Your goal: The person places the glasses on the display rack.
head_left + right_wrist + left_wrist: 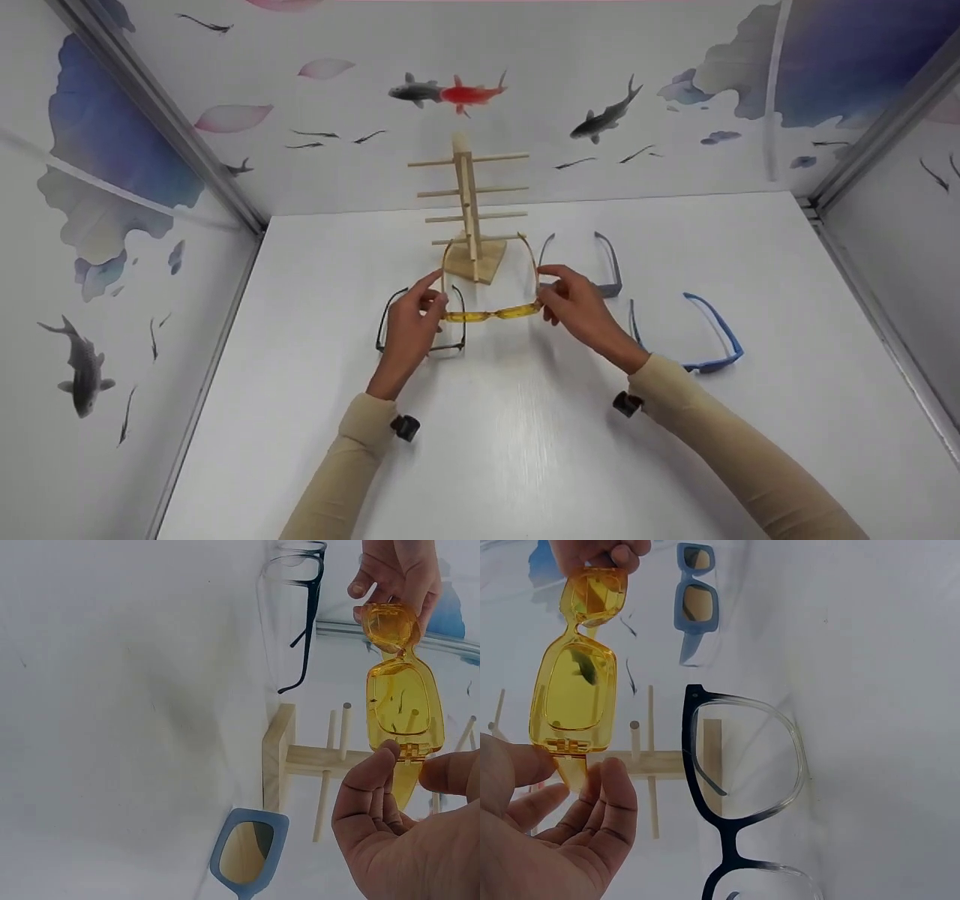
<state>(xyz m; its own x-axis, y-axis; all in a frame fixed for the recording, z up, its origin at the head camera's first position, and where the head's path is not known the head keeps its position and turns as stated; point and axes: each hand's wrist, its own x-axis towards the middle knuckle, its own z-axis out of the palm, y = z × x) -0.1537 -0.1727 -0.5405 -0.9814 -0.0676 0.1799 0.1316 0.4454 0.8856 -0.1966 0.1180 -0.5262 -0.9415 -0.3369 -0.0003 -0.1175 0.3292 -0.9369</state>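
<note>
Both hands hold a pair of translucent yellow glasses [470, 317] above the table, in front of a wooden stand [464, 187] with several crossbars. The left hand [410, 319] pinches one temple close to its hinge, as the left wrist view also shows. At the opposite hinge, the right hand [409, 832] grips the other temple between thumb and fingers. The temples are unfolded and point toward the stand; in the head view their tips overlap its lowest crossbar, and contact cannot be told. Black-and-clear glasses [730, 829] lie on the table beneath the left hand, partly hidden by it.
Grey-blue glasses [615, 274] lie just beyond the right hand, partly covered by it. Bright blue glasses [726, 361] lie farther right, beside the right forearm. A patterned back wall [337, 172] and two side walls enclose the white table [510, 450].
</note>
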